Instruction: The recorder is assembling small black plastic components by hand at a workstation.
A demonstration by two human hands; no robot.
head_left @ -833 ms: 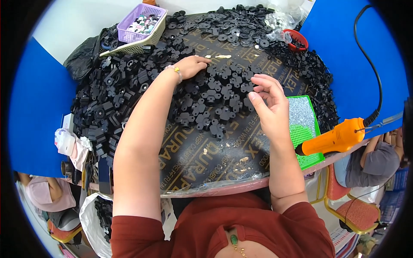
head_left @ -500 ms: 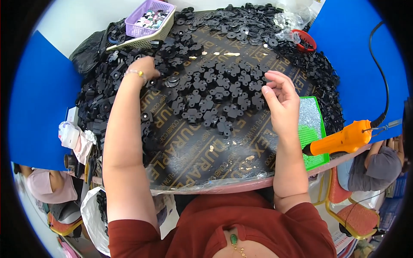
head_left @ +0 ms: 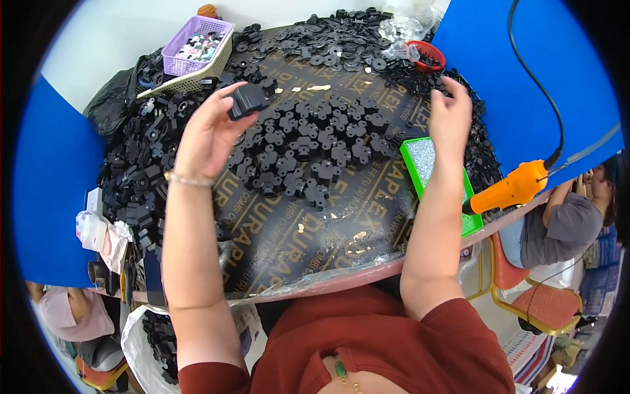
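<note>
My left hand (head_left: 207, 141) is raised over the left side of the table, its fingers and thumb closed on a chunky black plastic part (head_left: 249, 102) with a ridged side. My right hand (head_left: 451, 121) reaches to the heap of small black parts (head_left: 478, 141) along the table's right edge, just below a red bowl (head_left: 426, 56). Its thumb and fingers look apart, and I see nothing between them. Several flat black lobed plates (head_left: 315, 141) lie grouped between my hands. More black blocks (head_left: 141, 177) are piled at the left.
A green tray (head_left: 470, 225) of small silvery pieces lies under my right forearm, beside an orange corded power screwdriver (head_left: 508, 187). Black discs (head_left: 321, 43) cover the far edge. At the far left, a purple basket (head_left: 174, 64) sits on a cream one. Blue panels (head_left: 49, 177) flank the table.
My left hand has lifted from the left pile and now holds a black part. My right hand has moved away from me to the right-hand heap. The view has shifted slightly.
</note>
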